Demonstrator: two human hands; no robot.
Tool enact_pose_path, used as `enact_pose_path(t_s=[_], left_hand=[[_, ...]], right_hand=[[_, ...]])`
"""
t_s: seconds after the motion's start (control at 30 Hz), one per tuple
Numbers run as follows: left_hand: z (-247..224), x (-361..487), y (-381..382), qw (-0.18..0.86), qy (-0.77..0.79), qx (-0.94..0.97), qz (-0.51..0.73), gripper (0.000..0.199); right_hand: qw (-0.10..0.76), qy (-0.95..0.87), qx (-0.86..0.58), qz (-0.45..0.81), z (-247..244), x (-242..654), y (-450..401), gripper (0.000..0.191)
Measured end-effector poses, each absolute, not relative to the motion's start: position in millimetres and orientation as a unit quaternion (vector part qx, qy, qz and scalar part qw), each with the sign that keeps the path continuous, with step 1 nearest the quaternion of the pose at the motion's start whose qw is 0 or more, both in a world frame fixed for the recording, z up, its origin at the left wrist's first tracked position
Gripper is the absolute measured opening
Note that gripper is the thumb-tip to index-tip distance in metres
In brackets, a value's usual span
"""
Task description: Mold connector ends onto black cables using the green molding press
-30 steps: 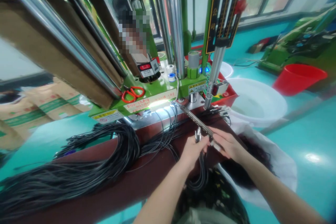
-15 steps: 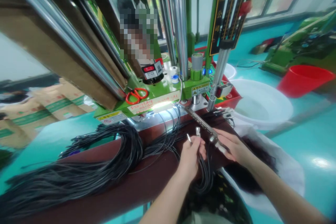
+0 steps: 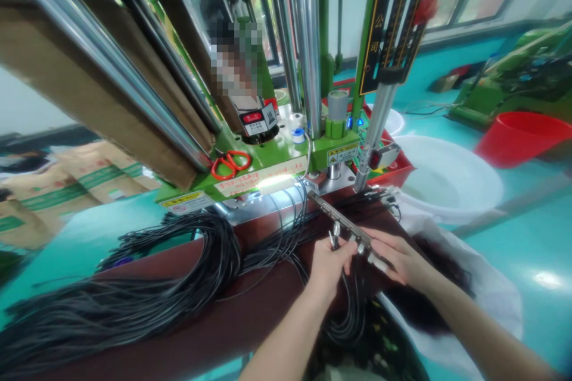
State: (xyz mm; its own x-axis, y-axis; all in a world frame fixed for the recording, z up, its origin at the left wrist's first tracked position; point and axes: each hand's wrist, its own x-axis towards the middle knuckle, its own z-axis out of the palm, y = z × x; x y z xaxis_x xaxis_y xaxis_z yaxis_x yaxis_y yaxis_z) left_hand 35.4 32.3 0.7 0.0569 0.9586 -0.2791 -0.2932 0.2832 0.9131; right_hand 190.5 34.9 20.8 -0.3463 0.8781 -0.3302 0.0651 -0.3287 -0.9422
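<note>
Fingers of the left hand [image 3: 327, 263] are pinching small metal-tipped connectors [image 3: 333, 239] — nearly closed, just beside a metal bar [image 3: 334, 214], whether touching it I cannot tell — while the right hand [image 3: 397, 255] is curling closed round the bar's near end, being the nearer of the two to that end. The bar is reaching ahead of both hands, its long axis slanting away and leftward toward the green press [image 3: 279, 158]. Out to the left, black cables [image 3: 226, 250] are sprawling across the brown tabletop [image 3: 257, 303].
</note>
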Motion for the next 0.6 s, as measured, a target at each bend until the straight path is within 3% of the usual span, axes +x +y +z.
enact_pose_path(t_s=[0.6], left_hand=[[-5, 32, 29, 0.600, 0.497, 0.374, 0.503, 0.025]], right_hand=[[0.297, -0.623, -0.428, 0.584, 6, 194, 35, 0.052]])
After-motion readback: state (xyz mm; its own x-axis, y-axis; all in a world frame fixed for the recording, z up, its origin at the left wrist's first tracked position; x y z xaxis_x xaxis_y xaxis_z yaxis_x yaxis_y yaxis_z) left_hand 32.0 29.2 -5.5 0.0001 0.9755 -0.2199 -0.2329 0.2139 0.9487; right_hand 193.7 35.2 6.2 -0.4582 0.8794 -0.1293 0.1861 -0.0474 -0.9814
